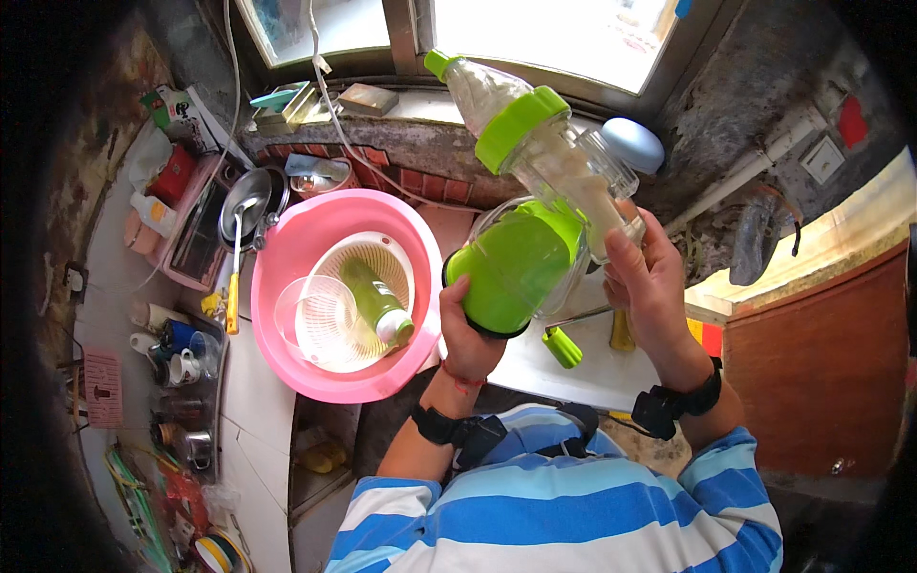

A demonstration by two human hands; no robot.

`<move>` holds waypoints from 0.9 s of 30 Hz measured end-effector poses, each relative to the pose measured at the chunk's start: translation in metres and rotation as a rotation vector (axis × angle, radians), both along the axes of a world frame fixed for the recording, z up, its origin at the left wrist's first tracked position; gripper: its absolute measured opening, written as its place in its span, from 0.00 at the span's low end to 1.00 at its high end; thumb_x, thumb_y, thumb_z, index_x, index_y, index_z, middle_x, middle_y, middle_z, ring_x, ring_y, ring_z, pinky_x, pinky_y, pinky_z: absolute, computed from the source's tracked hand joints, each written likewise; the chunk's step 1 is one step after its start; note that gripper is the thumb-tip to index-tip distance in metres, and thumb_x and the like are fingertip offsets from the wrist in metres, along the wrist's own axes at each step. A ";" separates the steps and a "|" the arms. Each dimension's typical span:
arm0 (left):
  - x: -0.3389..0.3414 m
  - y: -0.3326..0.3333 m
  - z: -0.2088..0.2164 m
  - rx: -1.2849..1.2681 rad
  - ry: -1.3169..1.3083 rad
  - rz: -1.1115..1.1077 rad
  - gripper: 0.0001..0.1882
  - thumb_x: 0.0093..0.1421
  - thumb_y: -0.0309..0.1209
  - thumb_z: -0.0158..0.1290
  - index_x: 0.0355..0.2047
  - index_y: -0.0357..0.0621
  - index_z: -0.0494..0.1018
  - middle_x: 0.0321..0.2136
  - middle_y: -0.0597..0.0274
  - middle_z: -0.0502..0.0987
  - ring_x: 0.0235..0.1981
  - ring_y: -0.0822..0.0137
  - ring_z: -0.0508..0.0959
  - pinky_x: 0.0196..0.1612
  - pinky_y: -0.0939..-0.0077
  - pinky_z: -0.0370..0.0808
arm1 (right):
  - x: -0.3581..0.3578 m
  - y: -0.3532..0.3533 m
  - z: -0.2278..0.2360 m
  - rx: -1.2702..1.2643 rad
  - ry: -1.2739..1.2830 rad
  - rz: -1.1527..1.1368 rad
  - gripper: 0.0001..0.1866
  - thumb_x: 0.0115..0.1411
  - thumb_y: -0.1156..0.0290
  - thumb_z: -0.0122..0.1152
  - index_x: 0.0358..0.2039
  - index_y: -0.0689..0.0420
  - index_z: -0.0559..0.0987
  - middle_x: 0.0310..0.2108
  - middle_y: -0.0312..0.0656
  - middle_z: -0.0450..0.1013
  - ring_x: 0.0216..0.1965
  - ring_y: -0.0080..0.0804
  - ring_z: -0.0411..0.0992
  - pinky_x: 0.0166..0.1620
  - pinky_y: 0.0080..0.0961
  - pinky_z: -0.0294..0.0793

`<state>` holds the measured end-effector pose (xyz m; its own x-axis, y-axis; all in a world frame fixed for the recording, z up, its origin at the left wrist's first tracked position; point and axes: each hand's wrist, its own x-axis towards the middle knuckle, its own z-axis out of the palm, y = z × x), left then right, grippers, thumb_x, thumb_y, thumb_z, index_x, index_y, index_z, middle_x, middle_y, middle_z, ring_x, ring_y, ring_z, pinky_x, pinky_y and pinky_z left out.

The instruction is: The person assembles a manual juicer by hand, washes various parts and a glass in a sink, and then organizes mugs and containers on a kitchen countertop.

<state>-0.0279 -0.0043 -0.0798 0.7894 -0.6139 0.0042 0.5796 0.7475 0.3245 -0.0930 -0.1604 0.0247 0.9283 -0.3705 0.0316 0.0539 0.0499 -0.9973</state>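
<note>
My left hand (pixel 470 336) is closed round the lower end of a bright green juicer base (pixel 511 272) with a dark bottom rim, tilted in the air. Above it, my right hand (pixel 650 272) grips a clear plastic juicer barrel (pixel 573 167) at its lower end. A whitish part shows inside the barrel; a green collar (pixel 521 129) and a clear cone with a green tip (pixel 439 63) sit at its upper end. Behind my two hands, the barrel overlaps the base; I cannot tell whether they touch. A crank with a green handle (pixel 563 348) is just right of the base.
A pink basin (pixel 272 315) on the left holds a white colander (pixel 334 253), a clear bowl and a green bottle (pixel 374 301). Farther left are a pan with a ladle (pixel 234 286), a toaster oven (pixel 196 229) and a tray of cups. A window (pixel 554 38) lies ahead.
</note>
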 end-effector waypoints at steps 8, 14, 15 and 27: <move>-0.001 -0.003 0.003 0.141 -0.103 -0.040 0.28 0.62 0.49 0.35 0.55 0.44 0.60 0.51 0.60 0.67 0.53 0.64 0.66 0.56 0.67 0.62 | -0.005 -0.007 -0.005 0.133 -0.039 0.016 0.23 0.61 0.54 0.47 0.49 0.58 0.66 0.18 0.28 0.61 0.14 0.11 0.51 0.17 0.11 0.48; 0.000 -0.002 0.007 0.099 -0.093 -0.067 0.30 0.58 0.49 0.38 0.56 0.44 0.57 0.52 0.56 0.65 0.53 0.59 0.67 0.54 0.60 0.65 | -0.005 -0.009 -0.002 0.305 -0.018 0.100 0.31 0.62 0.41 0.30 0.50 0.55 0.65 0.17 0.29 0.56 0.14 0.12 0.45 0.18 0.12 0.45; 0.001 -0.002 0.009 0.108 -0.095 -0.071 0.31 0.57 0.49 0.39 0.57 0.44 0.56 0.52 0.56 0.65 0.53 0.59 0.67 0.54 0.60 0.65 | -0.005 -0.009 -0.002 0.264 -0.028 0.094 0.31 0.62 0.42 0.30 0.51 0.55 0.65 0.17 0.29 0.56 0.14 0.12 0.45 0.18 0.12 0.46; 0.001 -0.004 0.011 0.188 -0.083 -0.051 0.32 0.57 0.52 0.38 0.57 0.47 0.57 0.54 0.57 0.64 0.54 0.56 0.66 0.55 0.50 0.62 | 0.000 -0.008 0.004 0.312 -0.028 0.114 0.31 0.62 0.41 0.31 0.48 0.56 0.67 0.16 0.28 0.53 0.14 0.13 0.44 0.17 0.12 0.45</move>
